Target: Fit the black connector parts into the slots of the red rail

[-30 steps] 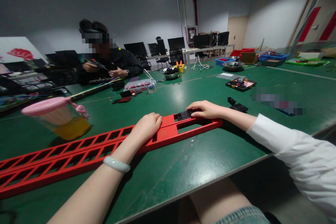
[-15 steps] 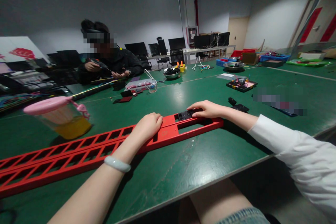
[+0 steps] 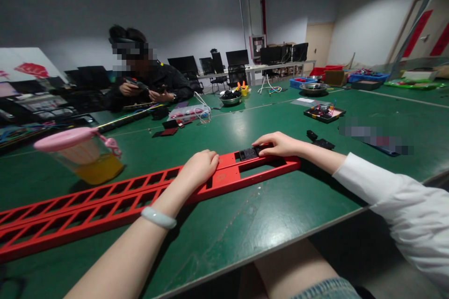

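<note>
Almost nothing has moved since before: both hands stay on the long red metal frame with cut-out holes (image 3: 140, 194), and the right hand (image 3: 277, 145) has only slid a tiny bit. That frame lies flat on the green table (image 3: 245, 224), running from the far left across to the middle. The left hand (image 3: 201, 166), with a white bracelet (image 3: 158, 217) on its wrist, sits curled on top of the frame; I cannot tell if its fingers wrap round the edge. The right hand lies open and flat, fingertips on a small black part (image 3: 247, 153) set into the frame's end. A clear cup with a pink lid and yellow drink (image 3: 82, 161) stands near the frame, behind it. Across the table, another person (image 3: 150, 86) holds a dark tool.
</note>
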{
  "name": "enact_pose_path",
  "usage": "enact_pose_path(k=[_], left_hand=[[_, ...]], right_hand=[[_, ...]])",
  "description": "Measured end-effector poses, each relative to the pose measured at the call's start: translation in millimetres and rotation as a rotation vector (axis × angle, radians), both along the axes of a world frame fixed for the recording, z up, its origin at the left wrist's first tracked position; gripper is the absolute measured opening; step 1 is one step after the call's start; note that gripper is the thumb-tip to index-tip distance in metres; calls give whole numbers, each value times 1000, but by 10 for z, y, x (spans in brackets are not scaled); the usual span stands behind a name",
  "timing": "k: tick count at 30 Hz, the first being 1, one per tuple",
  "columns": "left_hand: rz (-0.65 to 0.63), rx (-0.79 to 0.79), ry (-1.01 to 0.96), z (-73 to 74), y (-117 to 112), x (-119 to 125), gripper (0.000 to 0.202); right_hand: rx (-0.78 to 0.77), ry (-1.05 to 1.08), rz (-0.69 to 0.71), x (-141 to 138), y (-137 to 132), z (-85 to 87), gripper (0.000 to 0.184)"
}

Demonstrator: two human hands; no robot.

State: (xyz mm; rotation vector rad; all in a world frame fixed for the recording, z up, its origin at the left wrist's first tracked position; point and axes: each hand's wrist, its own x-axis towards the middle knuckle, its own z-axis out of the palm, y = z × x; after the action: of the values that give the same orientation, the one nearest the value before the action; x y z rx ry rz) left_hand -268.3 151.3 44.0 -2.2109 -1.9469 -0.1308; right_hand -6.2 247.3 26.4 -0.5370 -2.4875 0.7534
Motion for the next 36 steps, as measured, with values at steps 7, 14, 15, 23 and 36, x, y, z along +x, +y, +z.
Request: enact_pose_path(k=[7,14,15,23,36], left_hand=[[2,1,18,1,3,8,41],[5,-5,20,8,-8,23,41],[4,-6,21,10,-7,24,41],[4,-8,24,15,-8,19,41],[-14,0,1,-2,2,-1,41]], right_hand=[[-6,-6,-7,-9,-30,17,38],[31,-75,-28,2,-50,36,40],[33,-79,-29,5,-51,35,40],[7,-56,-33,21,-46,16,44],[308,-59,-122,221,116,158,27]])
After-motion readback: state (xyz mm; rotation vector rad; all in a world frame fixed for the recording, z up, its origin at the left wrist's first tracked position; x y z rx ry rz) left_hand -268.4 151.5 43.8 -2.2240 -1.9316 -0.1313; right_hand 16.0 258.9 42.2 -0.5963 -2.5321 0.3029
